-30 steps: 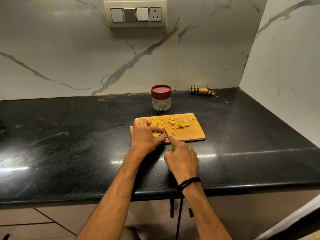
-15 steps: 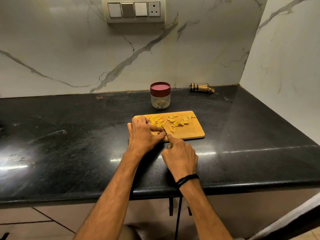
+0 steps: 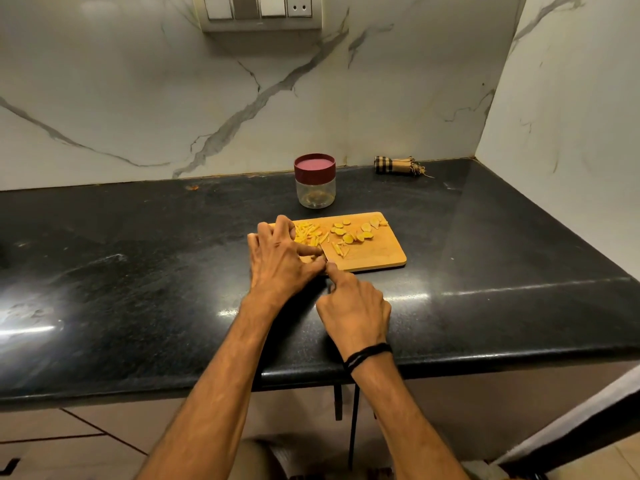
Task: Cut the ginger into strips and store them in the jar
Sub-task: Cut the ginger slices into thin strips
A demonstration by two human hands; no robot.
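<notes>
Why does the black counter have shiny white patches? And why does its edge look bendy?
Head view: the polished counter reflects light, so white glare sits at far left and beside the right hand; head view: the wide lens bows its front edge; head view: the ginger on the cutting board looks sharp.

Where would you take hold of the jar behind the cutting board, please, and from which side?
Probably round the clear body of the jar, just below its maroon lid, coming from the right side. It stands upright with bare counter there, while the cutting board lies in front and the wall behind.
</notes>
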